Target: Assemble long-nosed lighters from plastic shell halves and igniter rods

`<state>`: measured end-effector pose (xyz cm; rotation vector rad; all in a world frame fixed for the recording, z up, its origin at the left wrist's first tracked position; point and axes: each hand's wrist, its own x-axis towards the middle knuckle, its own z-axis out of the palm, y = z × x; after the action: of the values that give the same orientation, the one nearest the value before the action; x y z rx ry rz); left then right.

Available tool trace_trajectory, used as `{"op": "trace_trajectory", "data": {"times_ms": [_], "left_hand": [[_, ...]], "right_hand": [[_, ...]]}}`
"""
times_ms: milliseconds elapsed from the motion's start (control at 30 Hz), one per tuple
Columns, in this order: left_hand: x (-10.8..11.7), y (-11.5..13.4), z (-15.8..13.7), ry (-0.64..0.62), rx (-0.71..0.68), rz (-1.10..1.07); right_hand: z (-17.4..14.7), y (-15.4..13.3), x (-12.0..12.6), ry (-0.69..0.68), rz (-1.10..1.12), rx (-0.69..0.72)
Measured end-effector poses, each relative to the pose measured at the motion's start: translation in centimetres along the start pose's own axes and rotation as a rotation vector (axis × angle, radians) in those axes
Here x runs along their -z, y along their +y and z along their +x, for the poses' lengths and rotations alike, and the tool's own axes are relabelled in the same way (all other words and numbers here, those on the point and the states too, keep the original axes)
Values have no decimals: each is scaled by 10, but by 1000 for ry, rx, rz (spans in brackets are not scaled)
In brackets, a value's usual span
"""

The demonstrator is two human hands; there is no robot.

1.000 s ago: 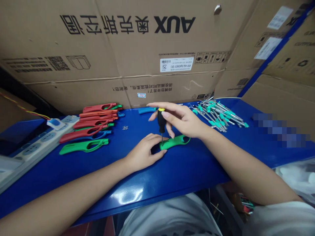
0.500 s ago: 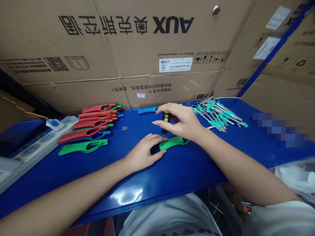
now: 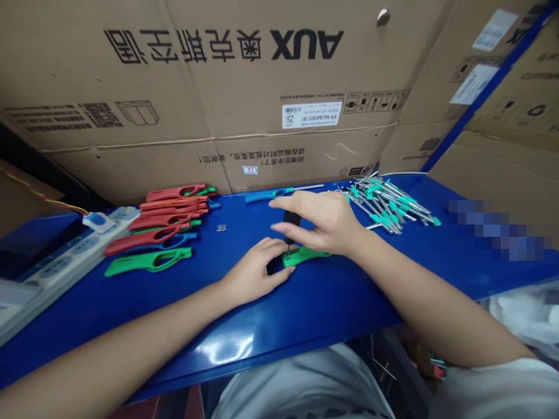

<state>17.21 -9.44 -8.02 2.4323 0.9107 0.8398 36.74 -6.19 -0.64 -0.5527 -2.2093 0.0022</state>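
Observation:
A green plastic lighter handle (image 3: 304,255) lies on the blue table, its near end pinched between the thumb and fingers of my left hand (image 3: 253,272). Above it my right hand (image 3: 332,224) grips a screwdriver (image 3: 292,226) by its black handle. The screwdriver stands nearly upright, and its thin shaft meets the green handle close to my left fingers. Part of the green handle is hidden under my right hand. Just behind lies a blue lighter (image 3: 261,196) with a metal tube.
Red, orange, green and blue lighter handles (image 3: 151,262) lie in a row at left, beside a white power strip (image 3: 70,259). A few tiny screws (image 3: 222,228) sit between. Metal tubes with teal parts (image 3: 388,203) are heaped at right. A cardboard sheet (image 3: 244,75) stands behind.
My right hand has turned and shifted round the screwdriver, covering the yellow marks on its handle. More of the blue lighter's tube shows. My left hand stays put on the green handle.

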Motion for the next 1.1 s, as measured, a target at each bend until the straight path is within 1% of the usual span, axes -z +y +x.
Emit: {"op": "trace_trajectory", "data": {"times_ms": [100,167,200,300,333,367,500,533,600,667,733,800,900,933,967,1000,1100], "left_hand": [[0,0,0,-12,1,-7],[1,0,0,-15,3,-15],[1,0,0,-16,4,-14],[1,0,0,-17,8,-5],[1,0,0,-17,8,-5],[1,0,0,-16,9,-8],[1,1,0,-22,18,-18],[1,1,0,-23,19,-17],[0,1,0,-21,14,-13],[0,1,0,-17,6,-7],[0,0,0,-11,2,-1],[1,0,0,-12,3,-1],[1,0,0,-23,5,-5],[0,0,0,-23,5,-4],[0,1,-1,-18,5,0],[0,1,-1,-11,4,8],[3,3,0,-2,11,47]], "right_hand": [[1,-1,1,-72,181,-48],[2,1,1,-70,231,-86],[2,2,1,-43,194,-90],[1,7,1,51,-19,-70],[1,8,1,55,-49,-68],[2,9,1,42,-32,-73],[3,8,0,-82,266,-162],[3,8,-1,-90,291,-175],[1,11,-3,-30,199,-160],[-1,13,-3,58,21,-90],[-2,13,-1,89,-66,-11],[-1,10,1,54,24,17],[3,3,3,-71,268,-57],[3,2,3,-96,295,-79],[4,1,3,-89,270,-89],[3,1,2,-51,202,-86],[2,3,2,116,-20,-90]]}}
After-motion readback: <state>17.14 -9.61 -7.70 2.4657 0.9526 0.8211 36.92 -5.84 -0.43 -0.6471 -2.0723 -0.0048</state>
